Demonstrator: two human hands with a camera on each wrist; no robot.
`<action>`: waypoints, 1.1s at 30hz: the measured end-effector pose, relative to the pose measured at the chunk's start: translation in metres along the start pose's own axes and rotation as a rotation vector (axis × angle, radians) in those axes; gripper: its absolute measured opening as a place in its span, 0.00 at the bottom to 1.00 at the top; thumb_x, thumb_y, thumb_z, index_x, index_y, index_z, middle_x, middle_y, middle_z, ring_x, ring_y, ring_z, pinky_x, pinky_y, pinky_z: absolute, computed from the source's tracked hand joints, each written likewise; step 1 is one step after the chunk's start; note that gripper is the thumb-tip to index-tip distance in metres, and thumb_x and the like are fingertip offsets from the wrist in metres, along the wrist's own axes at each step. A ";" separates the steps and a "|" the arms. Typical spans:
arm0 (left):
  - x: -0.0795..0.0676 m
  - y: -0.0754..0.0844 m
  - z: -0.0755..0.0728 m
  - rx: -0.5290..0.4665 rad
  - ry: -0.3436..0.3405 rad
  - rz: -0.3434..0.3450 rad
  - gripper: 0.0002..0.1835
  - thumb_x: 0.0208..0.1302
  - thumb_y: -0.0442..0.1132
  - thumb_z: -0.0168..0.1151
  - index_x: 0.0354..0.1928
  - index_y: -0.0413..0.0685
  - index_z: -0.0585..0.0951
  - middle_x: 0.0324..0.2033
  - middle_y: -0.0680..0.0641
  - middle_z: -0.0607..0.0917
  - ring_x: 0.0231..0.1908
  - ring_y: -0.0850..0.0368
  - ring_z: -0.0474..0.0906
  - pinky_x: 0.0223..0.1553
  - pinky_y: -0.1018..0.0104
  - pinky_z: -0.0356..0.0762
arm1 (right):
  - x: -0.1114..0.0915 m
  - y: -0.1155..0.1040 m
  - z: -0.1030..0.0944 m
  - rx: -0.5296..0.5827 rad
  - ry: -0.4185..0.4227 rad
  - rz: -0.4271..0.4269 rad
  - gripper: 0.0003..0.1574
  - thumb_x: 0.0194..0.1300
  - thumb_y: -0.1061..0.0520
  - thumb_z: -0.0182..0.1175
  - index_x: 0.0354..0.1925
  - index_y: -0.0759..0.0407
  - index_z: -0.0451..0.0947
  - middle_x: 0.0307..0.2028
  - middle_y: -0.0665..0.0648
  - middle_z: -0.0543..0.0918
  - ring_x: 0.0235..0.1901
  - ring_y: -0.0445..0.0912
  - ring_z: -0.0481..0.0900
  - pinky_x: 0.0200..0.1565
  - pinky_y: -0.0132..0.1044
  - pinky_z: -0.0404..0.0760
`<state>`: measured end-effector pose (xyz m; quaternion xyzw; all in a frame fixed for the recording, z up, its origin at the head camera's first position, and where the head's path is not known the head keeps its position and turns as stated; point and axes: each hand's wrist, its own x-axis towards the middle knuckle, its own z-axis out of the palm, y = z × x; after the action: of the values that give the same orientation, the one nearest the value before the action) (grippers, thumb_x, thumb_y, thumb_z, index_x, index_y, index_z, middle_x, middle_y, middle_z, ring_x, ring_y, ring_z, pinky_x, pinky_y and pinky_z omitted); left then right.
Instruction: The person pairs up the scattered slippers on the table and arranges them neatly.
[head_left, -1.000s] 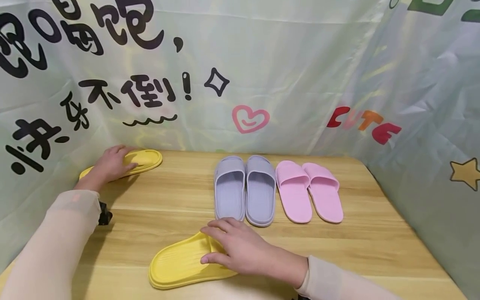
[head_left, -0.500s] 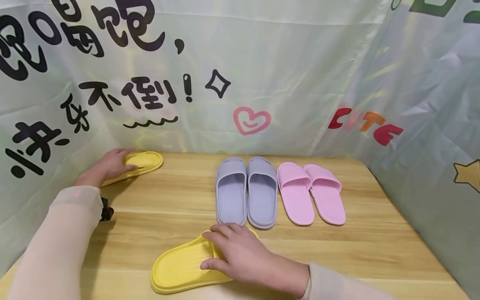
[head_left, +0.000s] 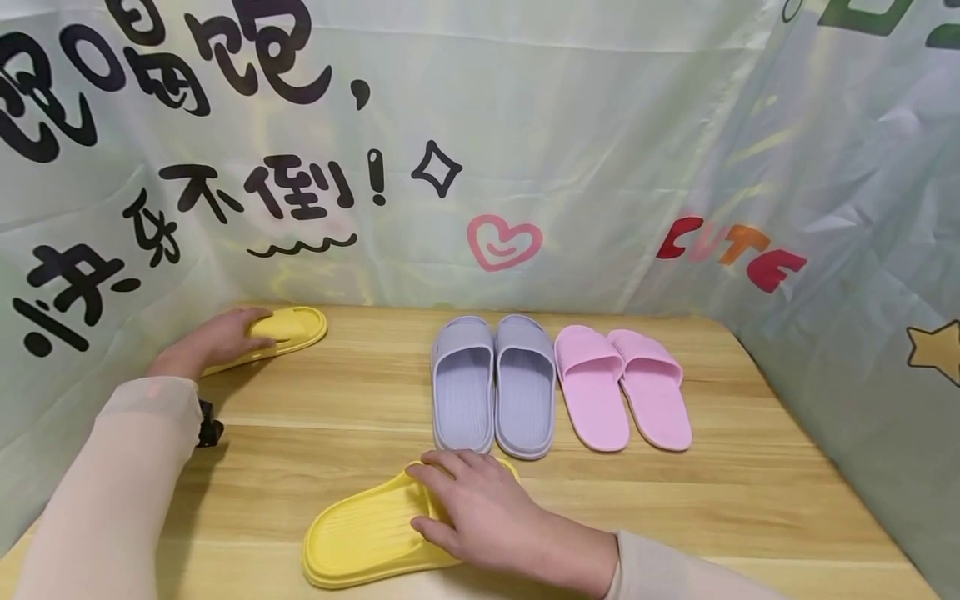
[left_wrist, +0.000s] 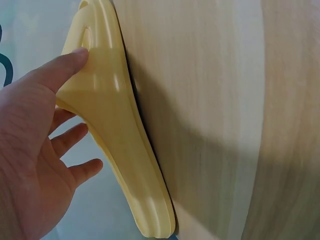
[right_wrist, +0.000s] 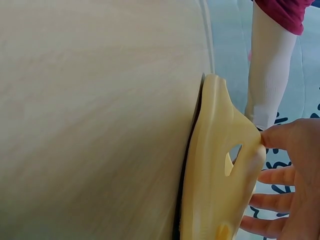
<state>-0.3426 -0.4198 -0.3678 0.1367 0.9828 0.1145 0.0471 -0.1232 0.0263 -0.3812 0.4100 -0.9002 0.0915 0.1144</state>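
Observation:
At the far left corner of the table, my left hand (head_left: 223, 337) grips a yellow slipper (head_left: 298, 323) over its strap. The left wrist view has the thumb on one side of the strap and the fingers around the other; the slipper's sole (left_wrist: 147, 210) lies along the wood. Near the front, my right hand (head_left: 487, 510) spans the strap of a second yellow slipper (head_left: 363, 533), heel to the left. Its thumb and fingers hold the strap edges in the right wrist view, where a slot shows in the strap (right_wrist: 250, 162). The right hand hides much of that strap.
Beyond the right hand stand two lavender slippers (head_left: 461, 400) side by side, toes to the back. A pair of pink slippers (head_left: 592, 400) sits to their right, slightly splayed. Printed cloth (head_left: 600, 125) encloses the wooden table (head_left: 750, 517) at the back and sides.
The view has shifted slightly, so the slippers sit a little lower in it. Both hands stay on their yellow slippers, with hardly any movement.

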 end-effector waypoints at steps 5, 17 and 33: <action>-0.007 0.006 -0.001 0.006 0.003 0.025 0.40 0.69 0.55 0.58 0.69 0.30 0.61 0.63 0.22 0.65 0.61 0.22 0.59 0.61 0.31 0.56 | -0.002 -0.001 -0.002 0.002 -0.002 0.007 0.29 0.67 0.41 0.58 0.63 0.48 0.74 0.57 0.50 0.77 0.56 0.47 0.76 0.57 0.44 0.74; -0.015 0.017 -0.003 0.017 0.001 0.059 0.42 0.66 0.61 0.59 0.69 0.35 0.65 0.60 0.22 0.68 0.56 0.25 0.68 0.57 0.30 0.63 | -0.006 -0.002 -0.004 0.014 -0.002 0.033 0.30 0.67 0.41 0.59 0.64 0.47 0.73 0.57 0.50 0.76 0.56 0.47 0.75 0.54 0.48 0.74; -0.009 0.016 -0.003 -0.056 -0.076 0.018 0.49 0.58 0.60 0.67 0.71 0.36 0.61 0.64 0.23 0.64 0.62 0.23 0.60 0.58 0.29 0.59 | -0.006 -0.003 -0.010 0.064 -0.081 0.130 0.36 0.66 0.35 0.58 0.66 0.50 0.70 0.60 0.50 0.75 0.57 0.48 0.74 0.51 0.44 0.79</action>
<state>-0.3300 -0.4078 -0.3604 0.1483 0.9755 0.1374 0.0872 -0.1161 0.0316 -0.3737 0.3575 -0.9255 0.1106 0.0586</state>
